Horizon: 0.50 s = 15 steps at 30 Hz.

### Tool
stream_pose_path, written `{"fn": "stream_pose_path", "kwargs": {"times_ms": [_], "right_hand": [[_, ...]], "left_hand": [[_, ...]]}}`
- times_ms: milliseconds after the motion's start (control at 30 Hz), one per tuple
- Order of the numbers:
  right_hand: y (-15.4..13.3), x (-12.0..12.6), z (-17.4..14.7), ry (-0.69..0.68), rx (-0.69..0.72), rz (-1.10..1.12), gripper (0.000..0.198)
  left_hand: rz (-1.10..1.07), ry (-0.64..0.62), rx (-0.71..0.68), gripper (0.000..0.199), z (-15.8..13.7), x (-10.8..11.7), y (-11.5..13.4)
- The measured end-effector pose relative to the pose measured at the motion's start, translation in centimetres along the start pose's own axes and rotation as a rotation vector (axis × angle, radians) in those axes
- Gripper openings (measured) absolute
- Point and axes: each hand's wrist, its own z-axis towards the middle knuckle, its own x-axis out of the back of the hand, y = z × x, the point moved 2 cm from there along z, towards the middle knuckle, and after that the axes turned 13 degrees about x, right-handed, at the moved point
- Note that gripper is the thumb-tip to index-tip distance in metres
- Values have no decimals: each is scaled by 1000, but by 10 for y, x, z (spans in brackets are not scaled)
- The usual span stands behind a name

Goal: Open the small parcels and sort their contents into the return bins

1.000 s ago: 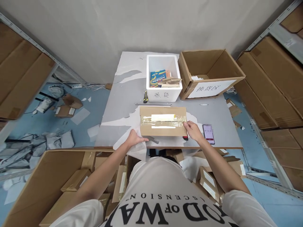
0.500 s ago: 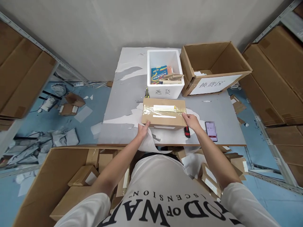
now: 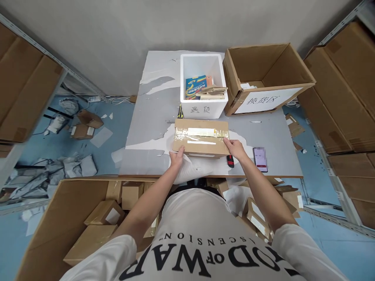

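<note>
A taped cardboard box (image 3: 202, 146) with white label strips along its top lies on the table in front of me. My left hand (image 3: 177, 157) grips its near left corner, thumb on the edge. At the right end my right hand (image 3: 235, 148) has its thumb on top; the fingers beneath are mostly hidden. A black and red box cutter (image 3: 230, 161) lies just below that end. Torn white paper (image 3: 190, 169) is spread under the box and by my left hand. Behind the box, a yellow and black cutter (image 3: 180, 112) rests against a white foam box (image 3: 204, 109).
The foam box holds books (image 3: 195, 87). Beside it stands a large open carton (image 3: 271, 99) with a handwritten sign. A phone (image 3: 260, 159) lies at the table's right. Below the front edge, a big carton (image 3: 84, 195) holds several boxes. Shelves with cartons flank both sides.
Both hands keep their hold on the box, which stays in nearly the same place. The white paper's loose end, which drooped over the table's front edge, has shifted up. The view has tilted slightly.
</note>
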Motion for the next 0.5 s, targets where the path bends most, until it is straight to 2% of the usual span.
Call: {"fn": "stream_pose_path", "kwargs": {"times_ms": [200, 300, 367, 433, 500], "right_hand": [[0, -1, 0, 7, -1, 4, 65], [6, 0, 1, -11, -17, 127, 67], [18, 0, 4, -39, -53, 317, 70], [38, -1, 6, -8, -114, 448, 73], [64, -4, 8, 62, -193, 341, 67]], "left_hand": [[-25, 47, 83, 55, -4, -4, 3], [-39, 105, 163, 54, -7, -6, 6], [-29, 137, 209, 51, -8, -7, 7], [-7, 163, 233, 48, -9, -7, 7], [16, 173, 232, 47, -9, -7, 7]]}}
